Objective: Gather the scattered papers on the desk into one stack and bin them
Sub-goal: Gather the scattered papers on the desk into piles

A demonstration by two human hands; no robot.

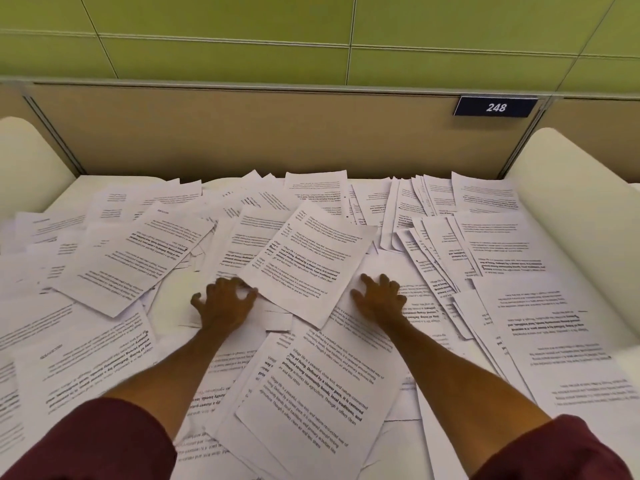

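now | papers (304, 261) between left hand (225, 301) | right hand (377, 296)

The worktop (104, 183) is almost wholly covered by the papers (311, 258); only a bare strip at the back left is seen. Most sheets are overlapped by others, so their full outlines are hidden. The print on the far sheets is too small to be read, and the sheets at the left edge are blurred. Papers at the left, right and bottom are cut off by the frame. Part of the paper under the left hand (221, 303) is hidden by it — likewise under the right hand (379, 299). Both maroon sleeves (86, 445) are cut off at the bottom edge — no bin is shown.
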